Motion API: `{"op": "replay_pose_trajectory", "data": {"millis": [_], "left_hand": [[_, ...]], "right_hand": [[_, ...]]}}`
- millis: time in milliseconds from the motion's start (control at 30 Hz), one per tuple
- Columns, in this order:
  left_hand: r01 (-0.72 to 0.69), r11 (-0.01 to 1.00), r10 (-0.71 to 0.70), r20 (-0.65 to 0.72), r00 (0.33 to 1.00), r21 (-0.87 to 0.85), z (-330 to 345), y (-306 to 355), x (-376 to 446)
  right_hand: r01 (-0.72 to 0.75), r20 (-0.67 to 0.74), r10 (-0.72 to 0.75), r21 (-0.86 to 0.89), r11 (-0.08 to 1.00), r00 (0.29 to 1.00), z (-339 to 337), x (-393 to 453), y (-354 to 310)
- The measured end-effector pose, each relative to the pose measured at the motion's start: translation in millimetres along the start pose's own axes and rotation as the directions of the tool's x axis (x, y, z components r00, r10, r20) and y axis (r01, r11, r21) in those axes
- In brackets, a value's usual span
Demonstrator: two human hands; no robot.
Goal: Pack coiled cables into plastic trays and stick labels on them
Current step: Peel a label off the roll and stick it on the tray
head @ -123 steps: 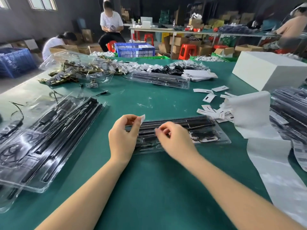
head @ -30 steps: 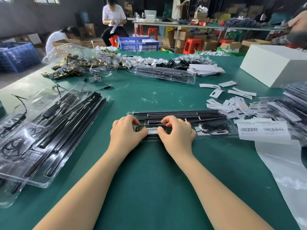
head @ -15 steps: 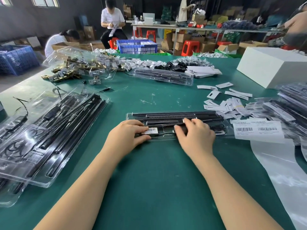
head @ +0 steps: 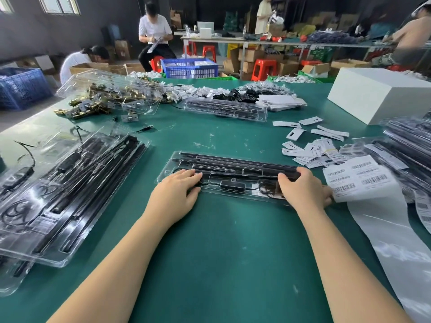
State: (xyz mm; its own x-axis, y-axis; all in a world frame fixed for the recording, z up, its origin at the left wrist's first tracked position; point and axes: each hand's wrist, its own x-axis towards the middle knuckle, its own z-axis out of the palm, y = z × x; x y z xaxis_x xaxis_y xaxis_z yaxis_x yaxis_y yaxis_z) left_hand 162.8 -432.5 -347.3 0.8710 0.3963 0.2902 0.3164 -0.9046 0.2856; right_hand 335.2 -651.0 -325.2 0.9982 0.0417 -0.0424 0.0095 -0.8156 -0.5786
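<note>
A long clear plastic tray point(head: 235, 169) with black rods and a coiled black cable lies on the green table point(head: 221, 241) in front of me. My left hand point(head: 175, 194) rests flat on its left end, fingers straight, and covers the spot where the barcode label was. My right hand point(head: 303, 190) lies over the tray's right end, fingers laid on top and thumb stretched out beside it. A sheet of barcode labels point(head: 356, 176) on a long white backing strip point(head: 384, 231) touches my right hand.
Packed clear trays are stacked at the left point(head: 70, 194) and right point(head: 408, 145). Loose white tags point(head: 314, 148) lie beyond the label sheet. Farther back are another packed tray point(head: 226, 108), a tray of brass hardware point(head: 109, 94) and a white box point(head: 377, 94). People work in the background.
My right hand slid right along the tray, from beside the label to its far end. My left hand moved over the stuck barcode label and now covers it.
</note>
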Motion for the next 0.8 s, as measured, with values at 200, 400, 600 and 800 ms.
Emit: {"op": "replay_pose_trajectory", "data": {"millis": [200, 400, 600, 800], "left_hand": [[0.074, 0.997, -0.073, 0.010, 0.997, -0.034, -2, 0, 4], [0.119, 0.979, -0.130, -0.056, 0.990, -0.163, 4, 2, 0], [0.126, 0.965, -0.146, -0.074, 0.986, -0.228, 6, -1, 2], [0.148, 0.978, -0.151, -0.010, 0.988, -0.146, 6, -2, 7]], "right_hand": [[-0.010, 0.110, -0.036, 0.390, 0.921, 0.993, -19, 16, 10], [-0.174, 0.140, 0.106, 0.706, 0.686, 0.985, -30, 30, 28], [-0.478, 0.529, 0.027, 0.742, 0.470, 0.848, -38, 20, 25], [-0.476, 0.639, -0.211, 0.718, 0.507, 0.740, -39, 8, 20]]}}
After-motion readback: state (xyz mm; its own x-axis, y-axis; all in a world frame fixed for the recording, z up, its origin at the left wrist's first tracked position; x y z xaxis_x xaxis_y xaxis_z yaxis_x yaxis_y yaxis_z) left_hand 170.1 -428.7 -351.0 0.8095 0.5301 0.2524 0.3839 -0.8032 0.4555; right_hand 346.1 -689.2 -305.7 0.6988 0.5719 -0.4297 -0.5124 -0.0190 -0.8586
